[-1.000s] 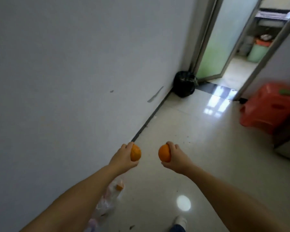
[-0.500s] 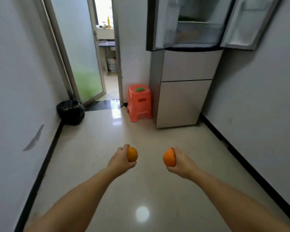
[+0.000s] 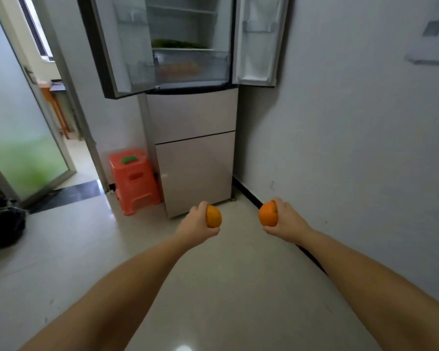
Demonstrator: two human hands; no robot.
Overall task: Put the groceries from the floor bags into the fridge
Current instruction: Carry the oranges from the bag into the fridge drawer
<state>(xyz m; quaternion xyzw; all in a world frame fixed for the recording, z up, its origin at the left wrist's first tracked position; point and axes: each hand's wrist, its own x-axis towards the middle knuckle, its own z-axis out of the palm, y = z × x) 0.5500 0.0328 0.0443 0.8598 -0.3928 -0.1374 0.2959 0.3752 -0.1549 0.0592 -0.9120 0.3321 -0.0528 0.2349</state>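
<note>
Head view, and we start with what we can't quite read: the fridge (image 3: 188,59) is cut off at the top edge, both upper doors swung wide, and inside it we make out only a blurred green mass on a shelf and something orange-tinted behind the drawer front; neither can be named. At the left edge a black bag (image 3: 3,226) on the floor (image 3: 61,262) is half out of frame.

Now the hands. Our left hand (image 3: 197,228) has its fingers curled round an orange (image 3: 213,216), and our right hand (image 3: 287,221) grips a second orange (image 3: 268,214) the same way. Both fruits are up in the air over the floor, well apart from each other, in front of the fridge's lower drawers. A red stool (image 3: 134,178) stands just beside the fridge's left side, with a small green thing on top.

Against half a second ago, we've closed in: the fridge sits larger and more central, its shelves now on show, the hands have spread wider apart, and both oranges are held exactly as before.
</note>
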